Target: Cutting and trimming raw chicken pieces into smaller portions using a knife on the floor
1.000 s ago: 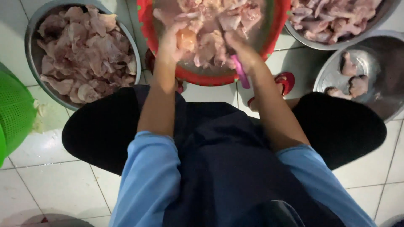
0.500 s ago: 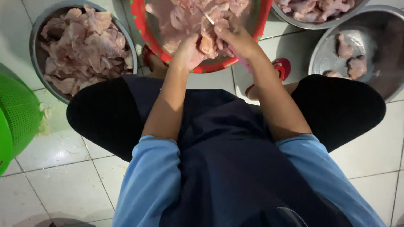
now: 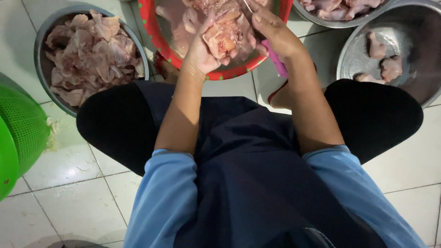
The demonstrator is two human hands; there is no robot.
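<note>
Over the red basin [image 3: 156, 32] — left hand [image 3: 202, 50] grips raw chicken [image 3: 225, 39].

My left hand [image 3: 200, 54] holds a raw chicken piece [image 3: 223, 40] over the red basin [image 3: 158, 39]; my right hand [image 3: 274, 32] grips a pink-handled knife [image 3: 277, 59].

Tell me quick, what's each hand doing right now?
Left hand: closed on a piece of raw chicken over the red basin.
Right hand: closed on a pink-handled knife, blade at the meat.
</note>
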